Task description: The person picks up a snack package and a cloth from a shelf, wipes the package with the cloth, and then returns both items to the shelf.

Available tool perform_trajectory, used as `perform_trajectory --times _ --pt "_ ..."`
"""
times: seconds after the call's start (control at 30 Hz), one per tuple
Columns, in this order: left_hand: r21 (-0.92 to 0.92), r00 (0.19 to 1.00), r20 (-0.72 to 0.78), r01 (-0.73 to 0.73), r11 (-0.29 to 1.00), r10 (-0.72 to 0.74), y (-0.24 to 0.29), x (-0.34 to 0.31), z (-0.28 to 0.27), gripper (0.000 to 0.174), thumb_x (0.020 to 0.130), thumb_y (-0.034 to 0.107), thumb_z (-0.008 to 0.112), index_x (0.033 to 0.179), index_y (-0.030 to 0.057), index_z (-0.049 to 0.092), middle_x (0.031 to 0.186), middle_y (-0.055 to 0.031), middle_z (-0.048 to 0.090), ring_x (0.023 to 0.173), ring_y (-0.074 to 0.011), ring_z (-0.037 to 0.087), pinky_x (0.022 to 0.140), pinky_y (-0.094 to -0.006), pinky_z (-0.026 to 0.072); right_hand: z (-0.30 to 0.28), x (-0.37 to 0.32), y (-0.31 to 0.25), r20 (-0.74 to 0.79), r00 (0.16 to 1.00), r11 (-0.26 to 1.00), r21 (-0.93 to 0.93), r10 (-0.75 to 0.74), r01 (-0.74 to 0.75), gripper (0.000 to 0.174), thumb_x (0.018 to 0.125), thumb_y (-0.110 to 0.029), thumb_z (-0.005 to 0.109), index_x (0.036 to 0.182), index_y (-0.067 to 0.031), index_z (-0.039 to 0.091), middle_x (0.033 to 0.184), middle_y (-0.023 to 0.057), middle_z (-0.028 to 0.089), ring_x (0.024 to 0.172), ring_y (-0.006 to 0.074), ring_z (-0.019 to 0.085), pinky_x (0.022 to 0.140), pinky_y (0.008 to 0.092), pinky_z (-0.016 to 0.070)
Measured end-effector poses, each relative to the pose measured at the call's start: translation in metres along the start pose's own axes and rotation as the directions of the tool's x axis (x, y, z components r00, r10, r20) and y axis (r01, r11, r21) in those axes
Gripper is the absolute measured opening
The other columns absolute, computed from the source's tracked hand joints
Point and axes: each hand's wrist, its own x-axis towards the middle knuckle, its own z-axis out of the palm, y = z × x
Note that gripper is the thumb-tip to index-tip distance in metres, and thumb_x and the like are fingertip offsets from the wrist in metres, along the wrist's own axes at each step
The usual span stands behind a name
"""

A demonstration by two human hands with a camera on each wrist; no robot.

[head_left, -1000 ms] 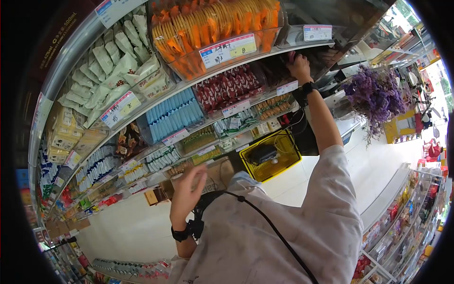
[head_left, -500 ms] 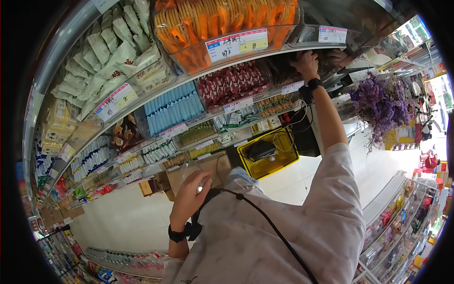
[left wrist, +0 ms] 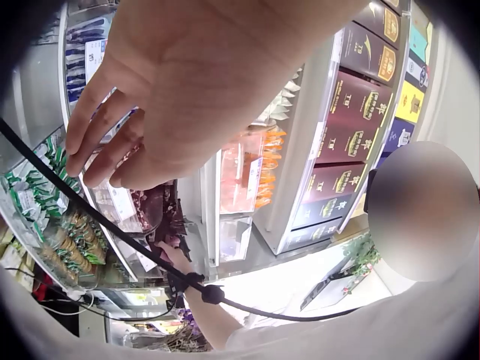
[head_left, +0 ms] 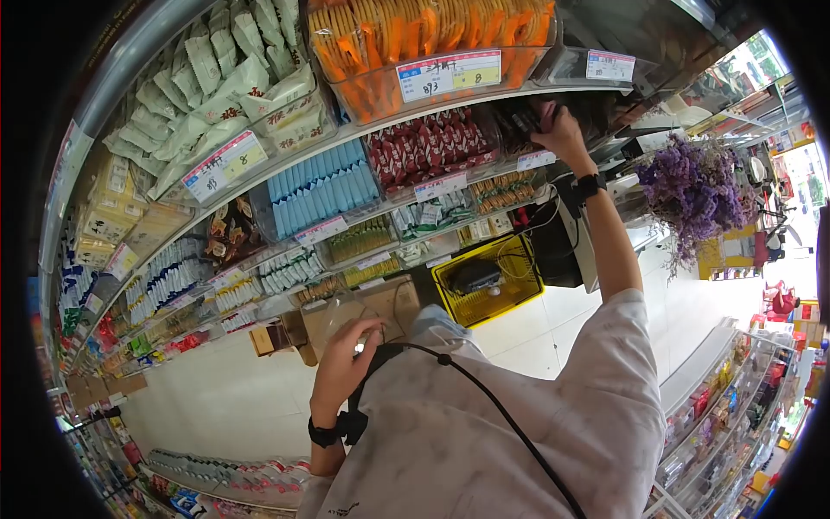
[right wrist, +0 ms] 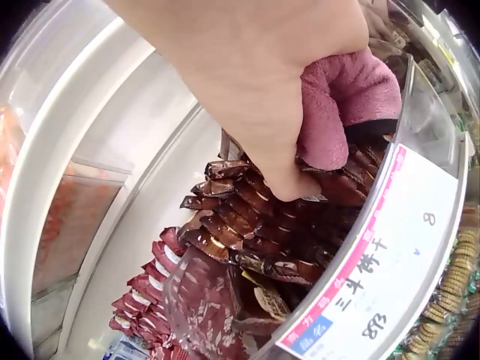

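My right hand reaches into a clear shelf bin at the right end of the second shelf. It grips a bunched pink cloth, with the thumb beside it. Glossy brown wrapped packets lie in rows under the cloth, and the thumb tip comes right down at them. A handwritten price label fronts this bin. My left hand hangs in front of my body, lower than the shelves, its fingers loosely bent and holding nothing in the left wrist view.
Beside the brown packets are red packets and blue packets. Orange-wrapped biscuits fill a bin above. A yellow basket stands on the floor, near a cardboard box. Purple flowers stand at the right.
My right hand moved deeper into the bin, hiding the cloth, then came back slightly so the pink shows again. My left hand's fingers curled a little more. The view shifted slightly.
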Motion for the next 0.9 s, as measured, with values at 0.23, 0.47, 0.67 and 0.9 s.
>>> perform_trajectory --times 0.23,0.47,0.67,0.9 --pt "0.037 1.0 -0.002 -0.027 0.999 0.027 -0.005 -0.011 -0.003 0.018 0.096 0.003 0.062 0.113 -0.0026 0.065 0.105 -0.015 0.07 0.097 -0.0279 0.069 0.085 -0.0331 0.0524 0.003 -0.024 -0.036 -0.13 0.968 0.976 -0.064 -0.214 0.207 0.057 0.069 -0.015 0.084 0.11 0.0064 0.052 0.117 0.0275 0.057 0.111 0.0466 0.055 0.098 0.0481 0.048" --pt "0.048 0.994 0.087 -0.071 0.996 0.066 -0.012 -0.033 -0.005 0.015 0.095 0.001 0.062 0.11 -0.003 0.065 0.103 -0.015 0.069 0.096 -0.03 0.068 0.084 -0.0337 0.0526 0.018 -0.022 -0.038 -0.092 0.979 0.983 -0.056 -0.182 0.177 0.063 0.071 -0.015 0.083 0.121 0.0061 0.052 0.121 0.0254 0.06 0.113 0.044 0.057 0.099 0.0471 0.0488" --pt "-0.096 0.999 0.018 -0.035 0.995 0.037 -0.022 -0.053 -0.004 0.015 0.097 0.001 0.061 0.111 -0.0012 0.066 0.104 -0.0129 0.069 0.095 -0.0243 0.069 0.082 -0.032 0.0542 0.013 -0.03 -0.041 -0.117 0.958 0.964 -0.063 -0.263 0.257 0.049 0.08 -0.016 0.077 0.118 0.0043 0.054 0.12 0.0233 0.062 0.116 0.0439 0.057 0.097 0.0479 0.0485" --pt "-0.193 1.0 -0.023 -0.008 0.981 0.004 -0.025 -0.059 -0.01 0.015 0.1 0.004 0.06 0.113 0.0007 0.067 0.104 -0.0095 0.07 0.092 -0.0161 0.068 0.078 -0.0281 0.0544 0.004 -0.05 -0.059 -0.324 0.896 0.952 -0.15 -0.304 0.268 0.033 0.082 -0.006 0.07 0.11 0.0016 0.055 0.105 0.0201 0.06 0.101 0.0414 0.058 0.086 0.0497 0.0494"
